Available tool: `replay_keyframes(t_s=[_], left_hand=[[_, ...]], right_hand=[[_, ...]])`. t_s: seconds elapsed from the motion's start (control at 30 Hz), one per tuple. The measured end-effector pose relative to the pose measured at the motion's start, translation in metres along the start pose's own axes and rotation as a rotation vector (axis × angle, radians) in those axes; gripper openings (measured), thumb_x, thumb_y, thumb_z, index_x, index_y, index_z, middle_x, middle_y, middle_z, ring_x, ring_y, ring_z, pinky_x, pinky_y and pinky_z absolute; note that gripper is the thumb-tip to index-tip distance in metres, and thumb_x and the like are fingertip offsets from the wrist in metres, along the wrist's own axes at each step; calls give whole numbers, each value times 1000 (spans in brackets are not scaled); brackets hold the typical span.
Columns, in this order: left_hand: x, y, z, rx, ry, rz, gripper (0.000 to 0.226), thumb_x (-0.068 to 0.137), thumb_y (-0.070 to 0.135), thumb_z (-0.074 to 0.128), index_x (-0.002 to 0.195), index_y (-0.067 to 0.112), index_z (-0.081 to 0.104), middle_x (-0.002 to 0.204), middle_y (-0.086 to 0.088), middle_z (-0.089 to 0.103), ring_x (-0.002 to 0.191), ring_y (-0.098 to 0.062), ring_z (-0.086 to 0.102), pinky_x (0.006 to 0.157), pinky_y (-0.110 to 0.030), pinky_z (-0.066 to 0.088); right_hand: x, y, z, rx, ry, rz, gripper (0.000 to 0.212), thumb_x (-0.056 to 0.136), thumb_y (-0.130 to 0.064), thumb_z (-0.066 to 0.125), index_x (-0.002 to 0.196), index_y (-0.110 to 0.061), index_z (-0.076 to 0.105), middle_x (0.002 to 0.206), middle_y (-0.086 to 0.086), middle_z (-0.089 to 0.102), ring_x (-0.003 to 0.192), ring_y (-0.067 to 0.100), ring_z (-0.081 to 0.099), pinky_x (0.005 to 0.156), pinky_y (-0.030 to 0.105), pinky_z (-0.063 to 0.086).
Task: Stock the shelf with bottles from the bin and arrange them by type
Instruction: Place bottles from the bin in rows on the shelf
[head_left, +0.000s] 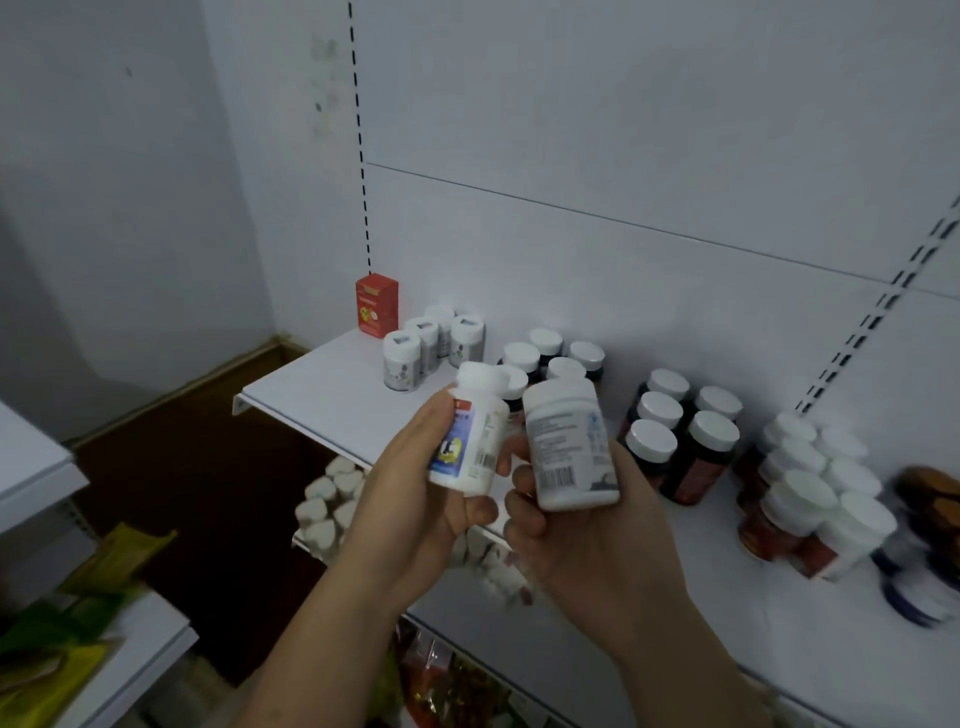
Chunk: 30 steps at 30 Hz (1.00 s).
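Our left hand (415, 488) grips a white bottle with a blue label (470, 431); our right hand (582, 525) grips a larger white bottle (569, 447). Both hover above the shelf (322, 384) edge, grouped bottles (675, 431) at two o'clock.

The shelf (322, 395) is bare along its left front, from the edge back to the red box (376, 305) in the rear corner. Just right of the box a cluster of grey-labelled bottles (431, 345) fills the back, leaving open board in front. Next come the dark white-capped bottles (550, 358), then a taller dark group (680, 431), with a narrow lane of bare shelf between them. Further right the red-labelled bottles (810, 493) stand stacked and reach close to the front edge. Above all the caps the back panel (623, 130) is clear, so approach from overhead is open.
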<state>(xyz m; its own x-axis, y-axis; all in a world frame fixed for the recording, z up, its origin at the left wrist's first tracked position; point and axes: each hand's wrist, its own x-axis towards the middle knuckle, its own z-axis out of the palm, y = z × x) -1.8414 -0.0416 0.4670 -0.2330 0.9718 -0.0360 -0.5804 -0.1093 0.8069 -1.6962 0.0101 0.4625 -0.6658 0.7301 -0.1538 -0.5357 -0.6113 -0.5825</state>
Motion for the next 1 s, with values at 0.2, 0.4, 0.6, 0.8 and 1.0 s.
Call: replay_keyframes(t_s=[0.2, 0.4, 0.6, 0.8, 1.0], left_hand=[[22, 5, -26, 97, -38, 47, 48, 85, 49, 73, 128, 28, 72, 112, -11, 76, 86, -21, 68, 63, -33, 53], [37, 6, -75, 288, 43, 93, 59, 79, 30, 84, 133, 30, 62, 116, -11, 77, 100, -34, 75, 80, -49, 62], [40, 23, -135, 503, 153, 142, 48, 62, 43, 92, 105, 28, 77, 104, -10, 78, 97, -36, 76, 89, -60, 61], [61, 42, -142, 542, 131, 197, 35, 85, 24, 78, 119, 25, 70, 113, 8, 79, 104, -13, 76, 80, -33, 62], [124, 25, -154, 607, 117, 112, 36, 93, 24, 78, 127, 27, 65, 107, 3, 77, 98, -21, 76, 70, -32, 64]], right_hand=[[15, 13, 2, -183, 192, -154, 52, 102, -47, 45, 115, -6, 74, 93, 18, 68, 66, 24, 58, 59, 35, 46], [38, 43, 6, -368, 250, -180, 48, 90, -50, 65, 112, -9, 76, 94, 20, 74, 66, 27, 66, 61, 40, 41], [92, 94, -4, -841, 252, -233, 45, 80, -41, 80, 122, -46, 67, 119, -9, 75, 109, 15, 72, 92, 46, 61], [171, 110, 11, -790, 386, -359, 56, 93, -21, 75, 140, -35, 46, 127, -12, 66, 112, 3, 67, 101, 32, 57], [247, 104, 2, -799, 625, -488, 56, 95, -10, 70, 140, -18, 38, 132, 5, 61, 116, 22, 63, 95, 33, 53]])
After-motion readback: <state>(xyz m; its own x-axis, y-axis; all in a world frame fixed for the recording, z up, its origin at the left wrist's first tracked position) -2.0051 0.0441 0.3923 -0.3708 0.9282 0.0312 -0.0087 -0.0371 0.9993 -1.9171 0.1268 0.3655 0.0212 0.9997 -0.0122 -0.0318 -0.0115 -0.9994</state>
